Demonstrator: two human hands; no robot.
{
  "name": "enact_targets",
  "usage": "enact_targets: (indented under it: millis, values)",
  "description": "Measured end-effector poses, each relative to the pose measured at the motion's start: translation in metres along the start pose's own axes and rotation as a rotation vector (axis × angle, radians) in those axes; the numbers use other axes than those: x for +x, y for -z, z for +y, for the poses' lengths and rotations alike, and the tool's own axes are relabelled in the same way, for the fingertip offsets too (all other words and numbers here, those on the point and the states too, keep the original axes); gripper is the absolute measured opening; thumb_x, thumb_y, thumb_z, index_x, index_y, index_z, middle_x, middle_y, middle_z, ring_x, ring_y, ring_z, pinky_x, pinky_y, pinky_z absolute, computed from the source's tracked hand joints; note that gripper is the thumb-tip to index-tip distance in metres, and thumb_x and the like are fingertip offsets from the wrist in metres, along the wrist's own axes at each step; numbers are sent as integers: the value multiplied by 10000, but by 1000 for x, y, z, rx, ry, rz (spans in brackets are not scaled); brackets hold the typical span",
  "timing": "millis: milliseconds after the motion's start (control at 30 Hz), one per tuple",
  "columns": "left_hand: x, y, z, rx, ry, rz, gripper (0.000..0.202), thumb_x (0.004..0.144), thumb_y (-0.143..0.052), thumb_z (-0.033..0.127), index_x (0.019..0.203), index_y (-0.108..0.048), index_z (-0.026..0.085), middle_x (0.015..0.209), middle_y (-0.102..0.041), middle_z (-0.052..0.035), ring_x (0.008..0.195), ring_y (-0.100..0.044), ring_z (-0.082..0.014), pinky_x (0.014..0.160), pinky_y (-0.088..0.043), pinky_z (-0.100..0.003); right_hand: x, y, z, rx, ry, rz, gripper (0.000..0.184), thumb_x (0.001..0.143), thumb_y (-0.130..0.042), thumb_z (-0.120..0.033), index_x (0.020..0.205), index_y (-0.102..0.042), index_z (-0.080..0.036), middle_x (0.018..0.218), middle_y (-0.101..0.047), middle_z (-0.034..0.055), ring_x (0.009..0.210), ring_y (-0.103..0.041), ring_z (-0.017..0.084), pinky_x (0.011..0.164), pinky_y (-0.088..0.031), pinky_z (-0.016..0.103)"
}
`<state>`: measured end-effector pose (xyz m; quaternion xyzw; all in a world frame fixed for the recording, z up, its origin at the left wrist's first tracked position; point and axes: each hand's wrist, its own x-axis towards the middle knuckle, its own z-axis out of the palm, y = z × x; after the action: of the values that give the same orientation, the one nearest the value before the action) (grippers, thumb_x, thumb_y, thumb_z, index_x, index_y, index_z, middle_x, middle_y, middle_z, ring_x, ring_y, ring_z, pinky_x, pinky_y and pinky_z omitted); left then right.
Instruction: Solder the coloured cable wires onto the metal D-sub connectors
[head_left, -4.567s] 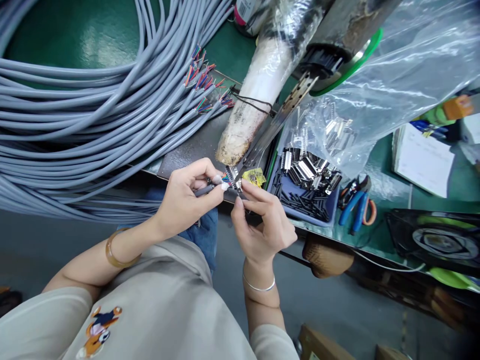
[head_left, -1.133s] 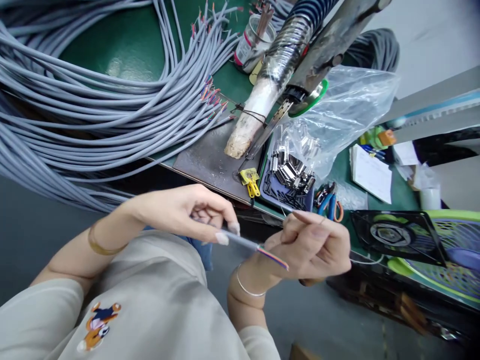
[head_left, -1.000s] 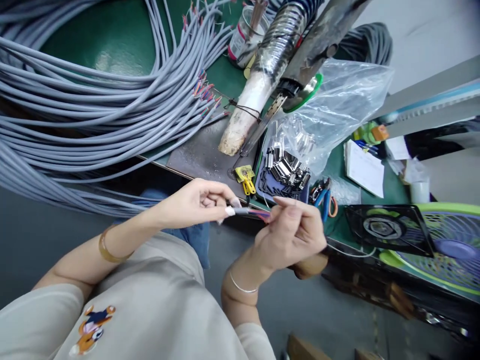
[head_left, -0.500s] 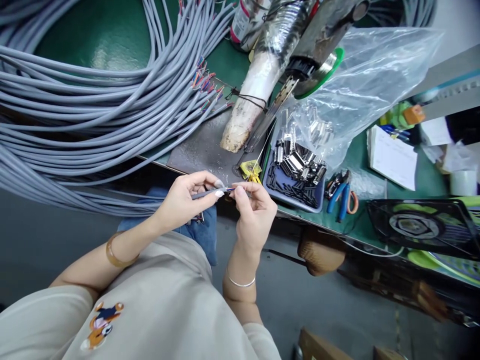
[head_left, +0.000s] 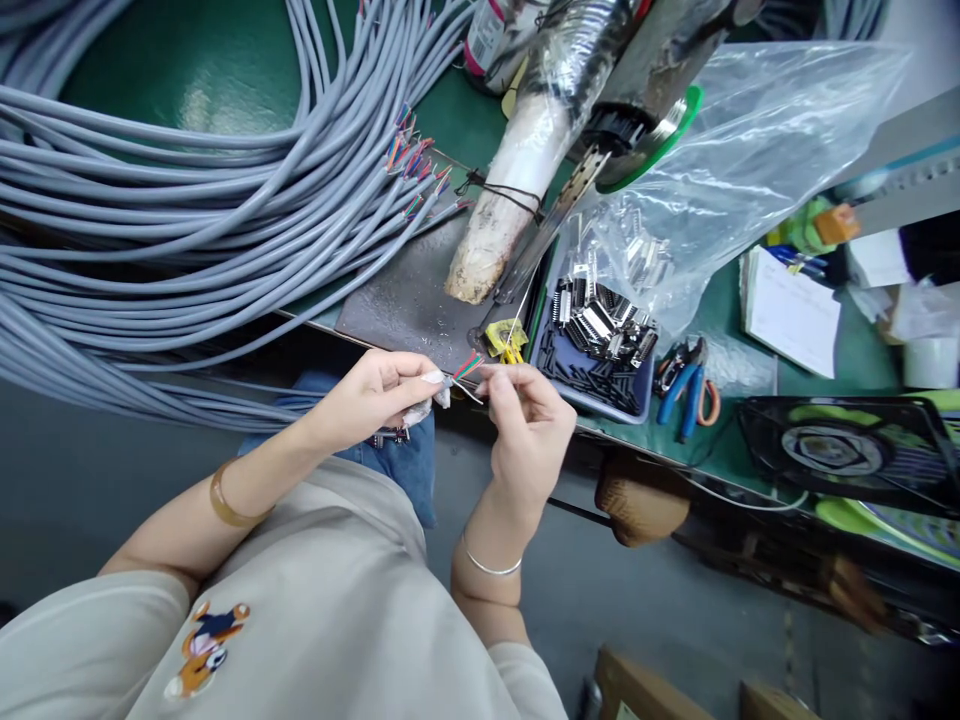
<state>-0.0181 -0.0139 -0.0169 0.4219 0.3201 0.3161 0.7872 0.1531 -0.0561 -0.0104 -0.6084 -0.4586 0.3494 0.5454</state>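
My left hand (head_left: 379,398) is closed around the end of a grey cable, whose stripped coloured wires (head_left: 466,367) fan out past the thumb. My right hand (head_left: 529,430) faces it, thumb and forefinger pinched at the tips of those wires. Both hands hover just off the near edge of the green bench (head_left: 225,70), in front of a dark metal plate (head_left: 409,300). A small yellow clip (head_left: 506,338) sits on the plate's edge just beyond the wires.
A big coil of grey cables (head_left: 172,210) with stripped ends fills the left. A wrapped machine nozzle (head_left: 517,190) slants over the plate. A blue tray (head_left: 600,350) of metal connectors, a clear plastic bag (head_left: 742,160), blue-handled cutters (head_left: 686,385), a notepad (head_left: 791,310) and a fan (head_left: 847,450) lie right.
The hands, apart and lower a second ago, have risen together at the bench edge. The coloured wires now fan out from the left hand's grip, with the right fingers at their tips.
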Motion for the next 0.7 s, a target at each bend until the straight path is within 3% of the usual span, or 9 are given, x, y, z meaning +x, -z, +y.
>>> enact_targets:
  millis: [167,367,533,700]
  values:
    - [-1,3,2,-52,69,-17,499,755,-809,587,746,-641,117,487,-456,54,430,-340,-40,405,-205,-161,2,-5,-4,-25,-39,-131,117,807,-734,-313,765,-730,-204,712,-612,-24,512,-401,57,450,-278,218]
    - [1,0,0,12,58,-5,434,801,-776,530,764,-644,118,490,-494,47,421,-363,-41,402,-242,-162,1,-4,-8,-142,-6,-134,120,824,-685,-263,735,-690,-183,686,-560,-37,487,-301,38,458,-201,240]
    - [0,-3,-3,132,-11,76,383,802,-781,466,731,-619,127,530,-497,50,458,-416,-47,433,-331,-160,0,-5,-9,-249,66,-112,77,825,-641,-211,758,-669,-184,690,-561,-51,479,-278,31,460,-205,231]
    - [-2,-7,-6,192,-58,132,342,777,-811,417,799,-652,115,631,-568,23,531,-497,-65,490,-415,-170,0,-4,-8,-258,32,-105,69,804,-625,-205,762,-674,-180,700,-585,-43,475,-281,33,458,-203,233]
